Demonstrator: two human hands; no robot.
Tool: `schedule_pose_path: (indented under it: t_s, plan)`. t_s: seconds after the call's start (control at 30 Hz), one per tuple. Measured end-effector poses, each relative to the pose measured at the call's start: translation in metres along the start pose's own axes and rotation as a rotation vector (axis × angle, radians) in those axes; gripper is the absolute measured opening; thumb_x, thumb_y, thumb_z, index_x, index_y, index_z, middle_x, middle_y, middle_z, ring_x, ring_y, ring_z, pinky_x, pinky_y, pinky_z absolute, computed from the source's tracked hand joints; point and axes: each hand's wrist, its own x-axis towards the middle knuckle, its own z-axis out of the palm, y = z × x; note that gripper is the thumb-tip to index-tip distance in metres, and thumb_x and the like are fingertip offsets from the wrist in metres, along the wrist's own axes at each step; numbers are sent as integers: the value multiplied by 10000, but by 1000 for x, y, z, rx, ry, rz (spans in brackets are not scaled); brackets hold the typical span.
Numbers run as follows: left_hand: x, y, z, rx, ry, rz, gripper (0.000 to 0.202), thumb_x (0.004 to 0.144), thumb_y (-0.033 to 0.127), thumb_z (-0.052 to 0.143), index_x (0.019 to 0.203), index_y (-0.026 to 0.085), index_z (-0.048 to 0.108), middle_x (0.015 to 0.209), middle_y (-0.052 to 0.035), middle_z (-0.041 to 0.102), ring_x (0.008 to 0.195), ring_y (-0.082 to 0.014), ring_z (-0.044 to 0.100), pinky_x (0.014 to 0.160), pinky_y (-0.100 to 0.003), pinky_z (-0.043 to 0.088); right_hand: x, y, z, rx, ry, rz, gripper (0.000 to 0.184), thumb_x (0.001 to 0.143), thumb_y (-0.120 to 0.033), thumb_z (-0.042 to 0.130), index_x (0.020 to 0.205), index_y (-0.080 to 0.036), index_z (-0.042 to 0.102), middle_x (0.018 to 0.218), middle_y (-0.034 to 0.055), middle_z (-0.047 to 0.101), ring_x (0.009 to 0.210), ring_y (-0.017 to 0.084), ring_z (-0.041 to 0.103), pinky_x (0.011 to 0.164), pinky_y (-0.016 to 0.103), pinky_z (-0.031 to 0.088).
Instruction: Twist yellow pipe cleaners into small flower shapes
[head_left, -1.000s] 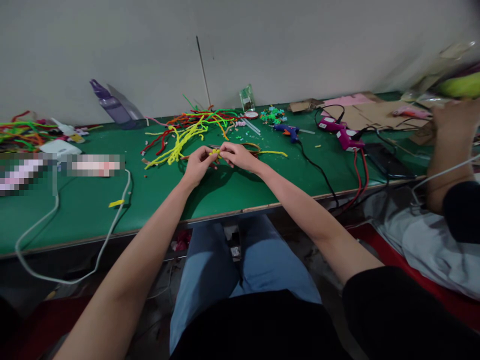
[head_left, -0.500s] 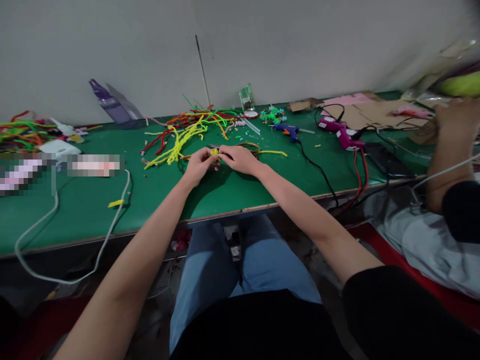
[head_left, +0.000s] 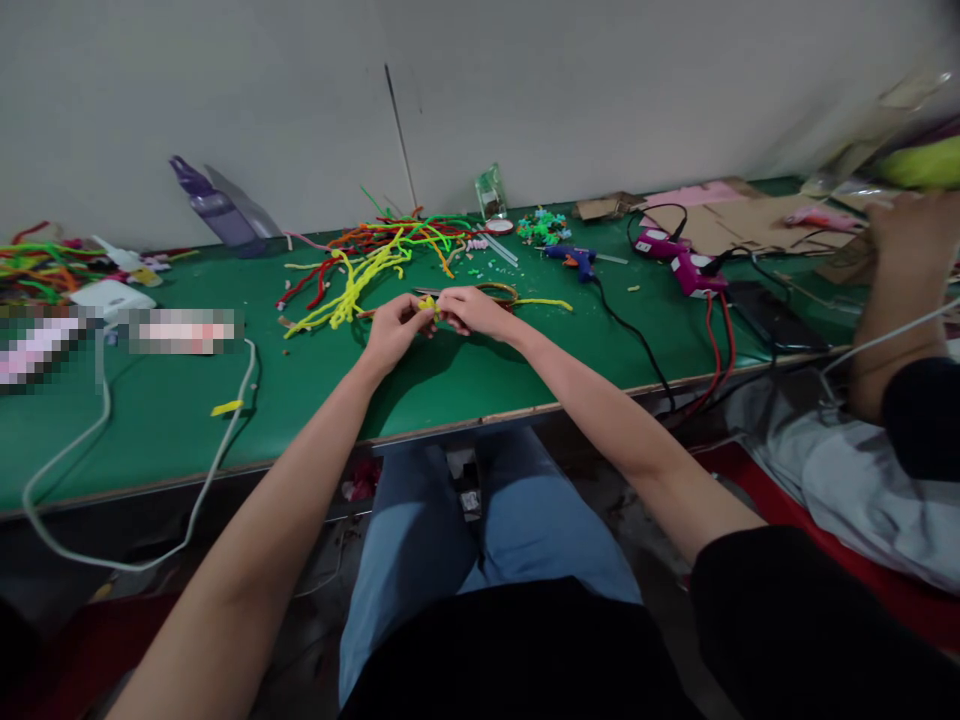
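Between my fingertips is a small bunched piece of yellow pipe cleaner (head_left: 427, 302). My left hand (head_left: 396, 328) pinches it from the left side. From the right, my right hand (head_left: 471, 310) closes its fingertips on the same piece, and the fingers hide part of it. Just beyond the hands lie scissors (head_left: 504, 293), partly covered by my right hand. A loose yellow pipe cleaner (head_left: 547, 303) stretches out to the right of them. A heap of yellow pipe cleaners (head_left: 352, 285) is left of my left hand, with red, orange and green ones (head_left: 405, 232) behind it.
A blue glue gun (head_left: 574, 260) with a black cord lies to the right, near purple plug adapters (head_left: 697, 272) and a phone (head_left: 776, 315). A purple bottle (head_left: 217, 208) leans at the wall. A white cable (head_left: 214, 470) hangs over the front edge. At far right is a co-worker's arm (head_left: 904, 290).
My right hand's fingers have shifted slightly on the yellow piece, with more of the curled fingers showing. Both hands stay in nearly the same place, and the view has moved a little.
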Motion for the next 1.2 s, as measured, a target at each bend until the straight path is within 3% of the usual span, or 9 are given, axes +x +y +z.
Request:
schedule_pose_path:
  t_s: [0.1, 0.2, 0.3, 0.4, 0.5, 0.7, 0.8, 0.97, 1.2]
  plan:
    - [1, -1, -2, -101, 14, -79, 192, 703, 280, 698, 674, 156, 555, 587, 4, 625, 512, -116, 588, 551, -263, 509, -4, 2, -2, -359, 111, -285, 74, 871, -177, 501, 829, -144, 552, 618, -26, 504, 560, 96, 435, 558, 210, 330]
    - [2, -1, -2, -160, 6, -111, 192, 689, 273, 705, 660, 147, 563, 583, 4, 615, 489, -102, 573, 526, -248, 499, -7, 4, -4, -580, 88, -406, 145, 888, -217, 522, 992, -144, 591, 753, 15, 589, 671, 131, 501, 656, 239, 353]
    - [1, -1, -2, -195, -22, -122, 190, 687, 266, 707, 663, 149, 558, 584, 3, 614, 493, -103, 576, 526, -245, 497, -7, 5, -6, -615, 60, -449, 183, 925, -250, 488, 1006, -140, 611, 915, 72, 633, 809, 162, 546, 745, 262, 366]
    - [1, 0, -3, -203, -43, -110, 198, 689, 274, 715, 690, 157, 556, 614, 8, 616, 531, -109, 592, 561, -257, 513, -4, 5, -6, -532, 66, -464, 167, 925, -216, 477, 897, -133, 619, 912, 71, 637, 822, 157, 545, 766, 262, 370]
    - [1, -1, -5, -138, -67, -55, 212, 701, 293, 725, 712, 166, 556, 643, 11, 621, 568, -114, 599, 591, -263, 516, 1, 3, -8, -383, 57, -354, 132, 873, -162, 512, 773, -128, 591, 741, 21, 603, 690, 126, 514, 667, 235, 376]
    - [1, -3, -3, -27, -113, 44, 216, 734, 324, 711, 721, 176, 553, 634, 17, 621, 587, -122, 597, 614, -267, 501, 3, -1, -10, 126, -146, 80, 166, 820, -45, 459, 692, -137, 510, 475, -55, 415, 442, 85, 462, 402, 180, 299]
    - [1, -4, -2, -44, -78, 21, 220, 729, 323, 708, 708, 176, 545, 621, 19, 616, 569, -123, 593, 605, -274, 505, 1, -1, -10, 250, -185, 129, 160, 888, -120, 471, 733, -138, 508, 526, -35, 453, 495, 80, 532, 374, 149, 294]
    - [1, -4, -2, -57, -9, -12, 205, 721, 308, 690, 698, 179, 533, 612, 22, 616, 532, -121, 582, 570, -272, 498, 0, -3, -8, 318, -215, 211, 340, 999, -346, 354, 795, -132, 522, 562, 13, 530, 483, 80, 541, 333, 135, 283]
    - [-1, 0, 0, -5, -12, -18, 186, 726, 300, 660, 681, 188, 518, 621, 21, 620, 539, -123, 577, 586, -273, 490, -1, -5, 0, 372, -223, 239, 306, 987, -254, 397, 711, -145, 468, 487, -23, 471, 406, 66, 499, 298, 121, 259]
